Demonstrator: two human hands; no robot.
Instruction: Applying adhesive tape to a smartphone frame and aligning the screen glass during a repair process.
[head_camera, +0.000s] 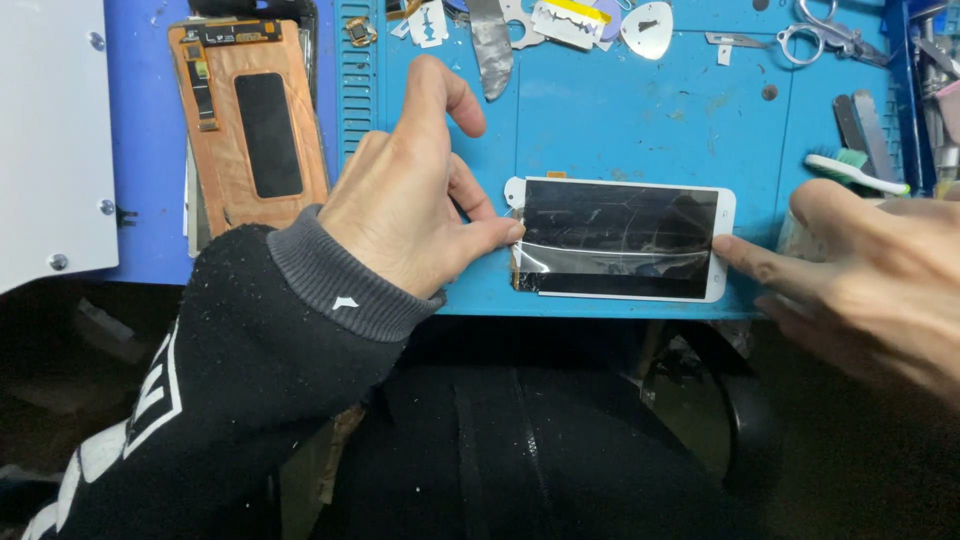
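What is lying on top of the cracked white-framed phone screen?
A strip of clear tape crosses the phone screen, left hand pressing its end, right hand at the other edge. What lies under the screen on the blue mat is hidden.

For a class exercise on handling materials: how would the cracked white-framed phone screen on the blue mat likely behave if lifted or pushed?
The cracked phone screen is probably fragile: cracks run across its dark glass. Being thin and flat, it should slide rather than roll on the blue mat. The left hand pinches clear tape at one end and the right hand steadies the other, suggesting it shifts easily.
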